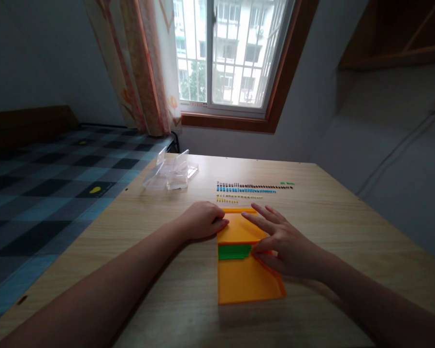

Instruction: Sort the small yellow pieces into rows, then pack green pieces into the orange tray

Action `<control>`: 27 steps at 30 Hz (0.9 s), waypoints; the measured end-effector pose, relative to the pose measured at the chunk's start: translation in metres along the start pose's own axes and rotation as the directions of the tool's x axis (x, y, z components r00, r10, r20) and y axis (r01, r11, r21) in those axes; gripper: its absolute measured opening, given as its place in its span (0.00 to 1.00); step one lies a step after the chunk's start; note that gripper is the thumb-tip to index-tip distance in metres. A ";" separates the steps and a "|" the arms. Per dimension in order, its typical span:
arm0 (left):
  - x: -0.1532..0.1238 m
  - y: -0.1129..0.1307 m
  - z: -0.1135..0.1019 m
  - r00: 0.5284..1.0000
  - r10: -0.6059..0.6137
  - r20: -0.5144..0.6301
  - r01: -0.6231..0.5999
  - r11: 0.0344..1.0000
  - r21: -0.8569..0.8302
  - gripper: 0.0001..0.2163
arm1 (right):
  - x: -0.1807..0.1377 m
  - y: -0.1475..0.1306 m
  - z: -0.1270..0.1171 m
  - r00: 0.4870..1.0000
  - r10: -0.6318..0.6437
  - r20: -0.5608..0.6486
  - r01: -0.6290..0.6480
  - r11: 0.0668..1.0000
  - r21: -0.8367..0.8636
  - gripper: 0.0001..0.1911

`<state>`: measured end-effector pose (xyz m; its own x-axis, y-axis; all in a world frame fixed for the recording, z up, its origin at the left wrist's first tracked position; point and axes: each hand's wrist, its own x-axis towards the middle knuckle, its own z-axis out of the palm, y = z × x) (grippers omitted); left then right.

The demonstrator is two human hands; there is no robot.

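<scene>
An orange tray point(244, 280) lies flat on the wooden table point(340, 227) in front of me. A green strip point(234, 252) crosses it near the middle. My left hand point(202, 220) rests against the tray's left edge with its fingers curled on the rim. My right hand point(282, 239) lies over the tray's right side, fingers stretched out and spread, the thumb close to the green strip. Beyond the tray, several rows of tiny dark, blue and yellow pieces point(246, 189) are lined up on the table.
A clear plastic box point(170, 171) stands open at the far left of the table. A bed with a checked cover point(50, 193) adjoins the left edge. A window point(232, 53) and a curtain point(141, 63) are behind, a grey wall to the right.
</scene>
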<state>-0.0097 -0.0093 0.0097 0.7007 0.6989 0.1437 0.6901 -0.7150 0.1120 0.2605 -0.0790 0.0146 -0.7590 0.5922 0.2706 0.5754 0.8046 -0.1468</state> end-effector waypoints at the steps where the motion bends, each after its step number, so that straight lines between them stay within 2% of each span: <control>1: 0.000 0.000 0.000 1.000 0.000 -0.003 0.000 1.000 0.000 0.17 | 0.000 0.000 0.001 1.000 0.002 0.005 -0.002 1.000 -0.001 0.08; 8: 0.001 0.001 -0.001 1.000 -0.013 0.018 0.013 1.000 -0.004 0.16 | 0.000 0.002 0.005 1.000 0.005 -0.026 -0.004 1.000 0.014 0.09; 17: 0.001 0.003 -0.003 1.000 -0.012 0.023 0.012 1.000 0.002 0.16 | 0.001 0.000 0.002 1.000 0.017 0.000 -0.017 1.000 0.016 0.09; 27: 0.001 0.001 -0.002 1.000 -0.016 0.021 0.016 1.000 -0.009 0.17 | -0.001 0.007 0.002 0.999 -0.007 -0.052 0.008 1.000 0.008 0.08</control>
<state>-0.0086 -0.0098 0.0122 0.6935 0.7101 0.1215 0.6994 -0.7041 0.1229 0.2645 -0.0737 0.0116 -0.7464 0.5833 0.3203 0.5671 0.8094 -0.1527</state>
